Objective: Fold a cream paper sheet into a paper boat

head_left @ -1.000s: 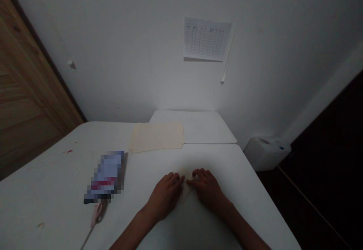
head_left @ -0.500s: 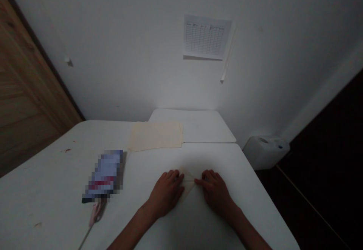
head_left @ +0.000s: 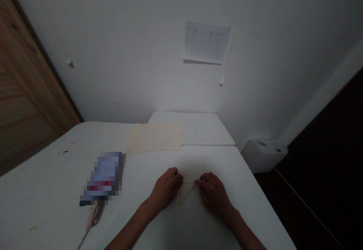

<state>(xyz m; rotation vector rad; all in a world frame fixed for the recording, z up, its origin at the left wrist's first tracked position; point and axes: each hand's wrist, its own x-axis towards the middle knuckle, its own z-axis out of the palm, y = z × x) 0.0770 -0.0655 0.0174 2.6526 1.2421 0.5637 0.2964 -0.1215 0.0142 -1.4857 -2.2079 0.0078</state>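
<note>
A small piece of pale cream paper [head_left: 185,193], folded to a triangular point on its right side, lies on the white table in front of me. My left hand [head_left: 166,189] is at its left edge, fingers curled and fingertips closed on the paper. At the right-hand tip, my right hand [head_left: 214,194] has its thumb and index finger together on the point, the other fingers bent in. A crease runs across the paper between the two hands. The undersides of my fingers are hidden.
Cream paper sheets [head_left: 155,138] lie at the back of the table [head_left: 153,235]. To the left is a pixelated blue object [head_left: 103,176] with a pinkish strap [head_left: 92,216]. A white plastic container [head_left: 262,157] stands beyond the right edge. A printed chart [head_left: 207,43] hangs on the wall.
My left hand has lifted slightly from lying over the paper to holding its left edge, so more of the folded lower part shows. The right hand stays at the tip. The view tilts slightly.
</note>
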